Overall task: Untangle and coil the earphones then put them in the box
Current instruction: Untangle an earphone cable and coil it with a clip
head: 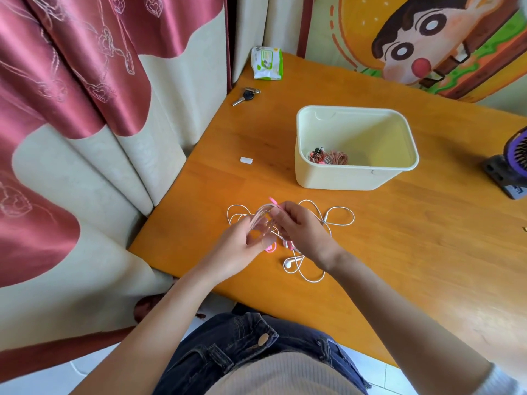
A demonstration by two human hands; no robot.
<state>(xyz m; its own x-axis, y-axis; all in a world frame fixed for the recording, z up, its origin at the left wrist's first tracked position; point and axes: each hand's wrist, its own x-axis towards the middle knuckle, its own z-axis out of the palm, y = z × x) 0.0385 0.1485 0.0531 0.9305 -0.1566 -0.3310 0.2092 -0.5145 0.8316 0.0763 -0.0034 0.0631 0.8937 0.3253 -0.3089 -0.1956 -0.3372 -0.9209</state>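
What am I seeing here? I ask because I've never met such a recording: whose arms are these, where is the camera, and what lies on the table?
No machine here: a person's two bare hands, filmed by one camera worn on the head, looking down. The left hand holds loops of the pink earphones, and the right hand pinches the same cable. Under them, white earphones lie loose on the orange table. Beyond stands a cream box with coiled earphones already inside. Farther off lie keys, a pack of wipes and a small white cap.
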